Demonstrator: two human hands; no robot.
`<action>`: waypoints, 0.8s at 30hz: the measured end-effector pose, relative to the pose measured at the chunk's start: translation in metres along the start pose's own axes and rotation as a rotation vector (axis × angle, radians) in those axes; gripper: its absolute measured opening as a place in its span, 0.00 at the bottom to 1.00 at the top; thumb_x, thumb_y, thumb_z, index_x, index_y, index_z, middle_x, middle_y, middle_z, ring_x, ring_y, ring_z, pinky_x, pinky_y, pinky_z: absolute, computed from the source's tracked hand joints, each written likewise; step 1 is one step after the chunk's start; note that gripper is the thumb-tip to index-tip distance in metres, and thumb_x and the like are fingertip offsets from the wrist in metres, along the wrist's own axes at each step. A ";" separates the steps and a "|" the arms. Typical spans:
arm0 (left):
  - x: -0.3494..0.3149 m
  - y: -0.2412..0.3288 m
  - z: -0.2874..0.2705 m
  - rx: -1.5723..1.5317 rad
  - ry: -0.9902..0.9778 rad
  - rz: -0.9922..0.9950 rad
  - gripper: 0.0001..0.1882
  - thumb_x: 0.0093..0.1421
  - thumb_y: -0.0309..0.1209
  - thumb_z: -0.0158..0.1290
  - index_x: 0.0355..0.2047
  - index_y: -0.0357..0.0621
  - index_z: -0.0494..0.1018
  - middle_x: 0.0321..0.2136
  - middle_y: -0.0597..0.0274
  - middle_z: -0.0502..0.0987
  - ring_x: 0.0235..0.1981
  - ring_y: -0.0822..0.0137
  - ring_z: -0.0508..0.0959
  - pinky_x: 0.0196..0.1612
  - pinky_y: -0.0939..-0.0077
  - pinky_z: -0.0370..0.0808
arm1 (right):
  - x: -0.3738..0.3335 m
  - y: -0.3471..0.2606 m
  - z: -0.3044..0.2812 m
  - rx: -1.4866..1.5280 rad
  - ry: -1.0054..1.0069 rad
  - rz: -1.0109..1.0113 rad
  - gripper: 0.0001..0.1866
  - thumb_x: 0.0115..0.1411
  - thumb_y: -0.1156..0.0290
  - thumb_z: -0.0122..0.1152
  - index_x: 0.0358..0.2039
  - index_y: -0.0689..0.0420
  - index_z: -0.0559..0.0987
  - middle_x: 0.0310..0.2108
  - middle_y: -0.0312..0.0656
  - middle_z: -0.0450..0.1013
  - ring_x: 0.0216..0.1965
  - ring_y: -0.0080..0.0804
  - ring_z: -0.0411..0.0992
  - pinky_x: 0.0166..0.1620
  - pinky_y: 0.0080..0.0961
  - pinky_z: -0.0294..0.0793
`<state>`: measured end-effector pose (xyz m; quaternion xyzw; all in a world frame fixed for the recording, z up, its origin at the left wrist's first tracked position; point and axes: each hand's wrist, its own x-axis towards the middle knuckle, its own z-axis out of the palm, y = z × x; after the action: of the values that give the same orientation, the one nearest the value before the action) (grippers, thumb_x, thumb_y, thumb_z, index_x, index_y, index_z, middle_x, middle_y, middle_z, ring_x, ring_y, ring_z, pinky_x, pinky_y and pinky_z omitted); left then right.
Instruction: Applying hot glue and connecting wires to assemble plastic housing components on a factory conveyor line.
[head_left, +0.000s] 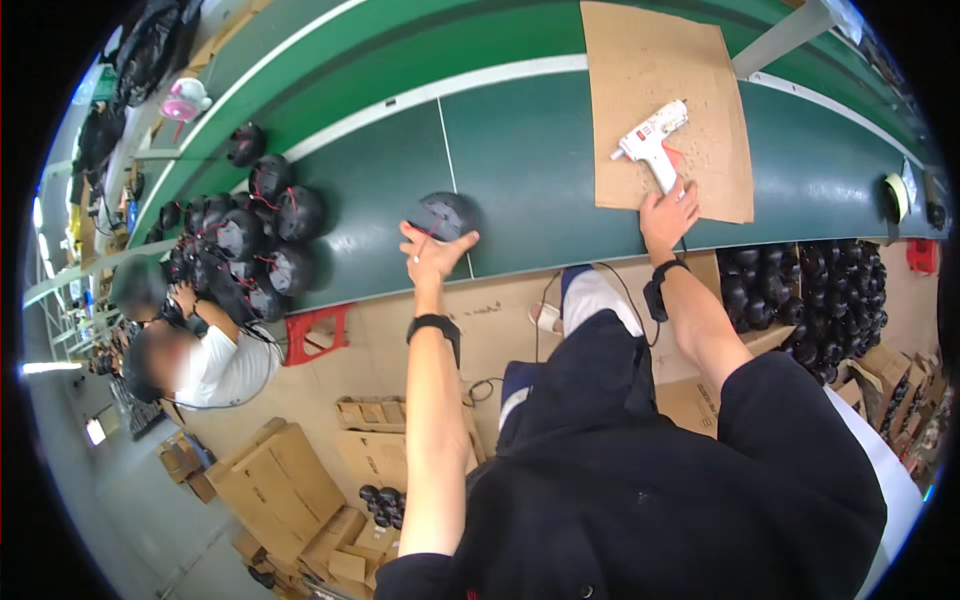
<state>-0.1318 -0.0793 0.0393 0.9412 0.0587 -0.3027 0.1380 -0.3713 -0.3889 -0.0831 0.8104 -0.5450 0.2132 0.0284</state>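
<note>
My left hand (430, 257) has its fingers and thumb spread around the near side of a black, rounded helmet (443, 215) on the green bench. A ring shows on one finger. Farther right, a white hot glue gun (655, 137) with an orange-red trigger lies on a flat sheet of cardboard (620, 185). Its nozzle points left. At the lower end of its handle is my right hand (668, 215), with the thumb and fingers on either side. The fingers partly hide the handle's end.
Many black helmets with red cords (240, 235) are piled on the bench at left, beside another person (225, 360). A roll of tape (895, 198) stands at far right. Below the bench are boxes of black helmets (760, 290) and a red stool (318, 333).
</note>
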 end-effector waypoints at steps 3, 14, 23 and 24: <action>0.007 -0.005 0.001 0.041 0.058 0.012 0.76 0.33 0.57 0.74 0.69 0.40 0.34 0.60 0.37 0.59 0.43 0.47 0.81 0.39 0.66 0.85 | -0.001 -0.004 0.000 0.038 0.020 -0.035 0.31 0.54 0.63 0.54 0.60 0.56 0.66 0.62 0.60 0.60 0.62 0.55 0.61 0.65 0.55 0.55; 0.004 -0.005 0.001 0.058 0.027 -0.006 0.75 0.31 0.61 0.73 0.67 0.41 0.37 0.58 0.42 0.61 0.36 0.54 0.83 0.43 0.68 0.83 | -0.006 0.001 0.004 0.034 0.055 -0.061 0.32 0.54 0.64 0.53 0.60 0.57 0.65 0.62 0.62 0.60 0.63 0.56 0.59 0.65 0.56 0.53; -0.008 0.010 -0.008 0.040 -0.055 -0.041 0.80 0.31 0.62 0.72 0.69 0.38 0.30 0.59 0.38 0.60 0.33 0.57 0.83 0.41 0.70 0.82 | -0.003 0.005 0.007 0.062 0.050 -0.047 0.32 0.54 0.64 0.54 0.60 0.57 0.66 0.61 0.62 0.60 0.62 0.57 0.59 0.65 0.57 0.52; -0.009 0.010 -0.007 0.044 -0.053 -0.038 0.80 0.31 0.62 0.72 0.69 0.38 0.30 0.59 0.38 0.60 0.33 0.57 0.83 0.41 0.70 0.82 | -0.003 0.005 0.007 0.060 0.050 -0.049 0.32 0.54 0.64 0.54 0.60 0.57 0.66 0.61 0.62 0.60 0.62 0.57 0.59 0.65 0.57 0.52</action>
<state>-0.1334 -0.0873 0.0526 0.9343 0.0663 -0.3315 0.1132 -0.3747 -0.3905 -0.0911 0.8185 -0.5173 0.2489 0.0229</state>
